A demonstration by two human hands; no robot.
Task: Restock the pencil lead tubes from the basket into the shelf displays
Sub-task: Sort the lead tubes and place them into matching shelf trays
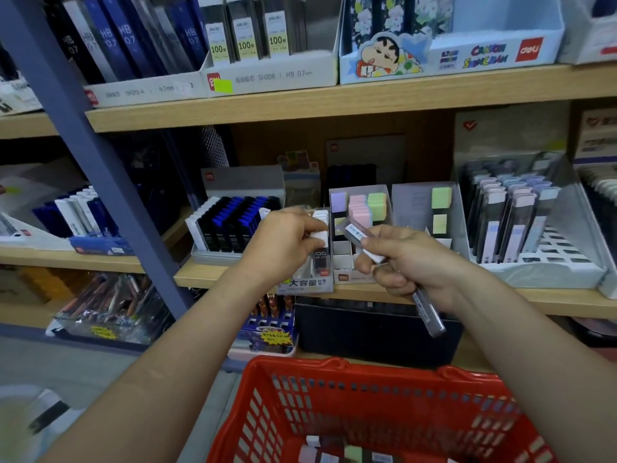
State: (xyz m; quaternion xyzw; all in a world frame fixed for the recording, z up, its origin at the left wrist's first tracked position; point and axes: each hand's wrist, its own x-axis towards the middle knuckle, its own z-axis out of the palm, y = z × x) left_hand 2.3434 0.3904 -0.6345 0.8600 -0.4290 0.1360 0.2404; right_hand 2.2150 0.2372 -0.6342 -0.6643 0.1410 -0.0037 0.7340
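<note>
My left hand [283, 243] pinches the white cap of a dark lead tube [320, 253] that stands in a small clear display box [305, 284] at the front of the middle shelf. My right hand [405, 262] grips several clear lead tubes [429, 315]; one end points up left past my thumb, the other sticks out below my fist. The red basket [367, 392] is just below my arms, with a few more tubes [334, 454] lying on its bottom.
On the middle shelf [500, 297] stand a tray of black and blue lead tubes [233, 228], a box with pastel-capped tubes [362, 208], and a white rack of grey tubes [521, 222]. The upper shelf holds HB 0.7 lead boxes [267, 45]. A blue post [83, 135] runs diagonally at left.
</note>
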